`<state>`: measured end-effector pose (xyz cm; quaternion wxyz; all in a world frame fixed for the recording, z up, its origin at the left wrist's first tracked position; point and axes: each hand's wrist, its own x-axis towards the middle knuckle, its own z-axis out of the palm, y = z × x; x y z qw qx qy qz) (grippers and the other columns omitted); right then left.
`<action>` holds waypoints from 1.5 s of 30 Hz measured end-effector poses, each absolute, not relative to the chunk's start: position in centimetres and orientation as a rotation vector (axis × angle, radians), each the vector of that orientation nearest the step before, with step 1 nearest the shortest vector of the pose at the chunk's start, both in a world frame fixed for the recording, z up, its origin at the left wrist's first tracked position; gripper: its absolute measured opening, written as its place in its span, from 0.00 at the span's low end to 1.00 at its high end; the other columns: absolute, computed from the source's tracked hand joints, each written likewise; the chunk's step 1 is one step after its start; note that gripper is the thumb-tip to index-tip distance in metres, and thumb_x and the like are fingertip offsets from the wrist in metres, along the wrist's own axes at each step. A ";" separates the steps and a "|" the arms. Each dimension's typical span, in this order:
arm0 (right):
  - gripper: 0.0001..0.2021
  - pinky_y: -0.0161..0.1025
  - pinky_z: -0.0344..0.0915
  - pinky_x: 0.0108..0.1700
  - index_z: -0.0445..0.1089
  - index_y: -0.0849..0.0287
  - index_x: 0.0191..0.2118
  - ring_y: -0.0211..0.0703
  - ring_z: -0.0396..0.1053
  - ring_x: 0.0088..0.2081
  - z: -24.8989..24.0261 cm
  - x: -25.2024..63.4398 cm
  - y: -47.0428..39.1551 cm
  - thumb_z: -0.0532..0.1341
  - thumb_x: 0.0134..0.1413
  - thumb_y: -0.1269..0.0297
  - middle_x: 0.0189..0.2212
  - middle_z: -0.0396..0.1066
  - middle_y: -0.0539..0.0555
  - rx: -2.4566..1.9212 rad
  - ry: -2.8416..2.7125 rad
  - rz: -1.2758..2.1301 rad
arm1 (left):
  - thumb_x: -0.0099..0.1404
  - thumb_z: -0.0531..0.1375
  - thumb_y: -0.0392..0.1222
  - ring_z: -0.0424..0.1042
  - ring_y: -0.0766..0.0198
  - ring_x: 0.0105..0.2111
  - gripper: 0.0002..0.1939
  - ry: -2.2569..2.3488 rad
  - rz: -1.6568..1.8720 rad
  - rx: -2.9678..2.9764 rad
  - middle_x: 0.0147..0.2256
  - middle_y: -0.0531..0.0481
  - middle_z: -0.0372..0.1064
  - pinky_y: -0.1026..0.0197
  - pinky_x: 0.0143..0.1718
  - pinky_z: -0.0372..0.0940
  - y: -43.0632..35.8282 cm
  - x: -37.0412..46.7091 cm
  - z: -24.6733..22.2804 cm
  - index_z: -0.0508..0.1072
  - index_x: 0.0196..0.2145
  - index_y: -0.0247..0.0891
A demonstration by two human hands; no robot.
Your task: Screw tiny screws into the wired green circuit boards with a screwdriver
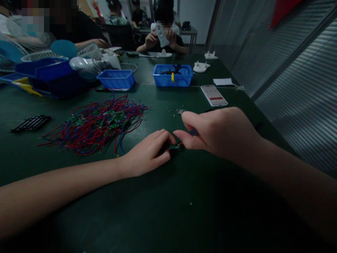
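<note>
My left hand (152,153) rests on the table, its fingers curled and pinching a small green circuit board (175,147). Just to the right, my right hand (214,128) is closed around a dark tool handle (194,131); most of the tool is hidden, so its exact kind does not show. A bit of red shows at the board's right end, close to the right hand's fingertips. Beyond the hands lies a little pile of small screws (180,111). Left of them spreads a heap of circuit boards with red and blue wires (105,123).
Blue bins (172,80) stand farther back, one holding black cables. A phone (213,96) lies at right, near white plastic parts (201,67). At left are a black slotted piece (31,123), stacked blue trays (52,75) and fan parts. Several people sit across the table.
</note>
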<state>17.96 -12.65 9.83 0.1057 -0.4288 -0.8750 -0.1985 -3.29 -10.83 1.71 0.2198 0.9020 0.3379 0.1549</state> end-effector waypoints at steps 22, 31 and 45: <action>0.13 0.33 0.44 0.23 0.61 0.62 0.46 0.32 0.60 0.22 10.0 17.7 -12.9 0.44 0.65 0.63 0.26 0.68 0.50 -1.116 -2.679 -0.246 | 0.64 0.52 0.38 0.64 0.59 0.42 0.09 0.922 0.426 2.511 0.41 0.48 0.64 0.54 0.46 0.62 -10.9 -3.2 1.8 0.62 0.43 0.38; 0.19 0.34 0.41 0.24 0.66 0.57 0.37 0.35 0.57 0.21 9.8 18.2 -12.4 0.46 0.62 0.48 0.20 0.65 0.49 -1.264 -2.582 -0.499 | 0.65 0.52 0.38 0.64 0.59 0.42 0.08 0.922 0.412 2.491 0.41 0.48 0.65 0.55 0.45 0.62 -10.9 -3.3 1.9 0.63 0.43 0.38; 0.19 0.35 0.42 0.24 0.64 0.58 0.37 0.36 0.61 0.22 10.1 18.0 -12.6 0.45 0.63 0.49 0.21 0.66 0.50 -1.254 -2.627 -0.511 | 0.62 0.56 0.39 0.64 0.61 0.38 0.06 0.999 0.472 2.440 0.38 0.49 0.63 0.58 0.38 0.62 -10.9 -3.1 1.4 0.63 0.38 0.39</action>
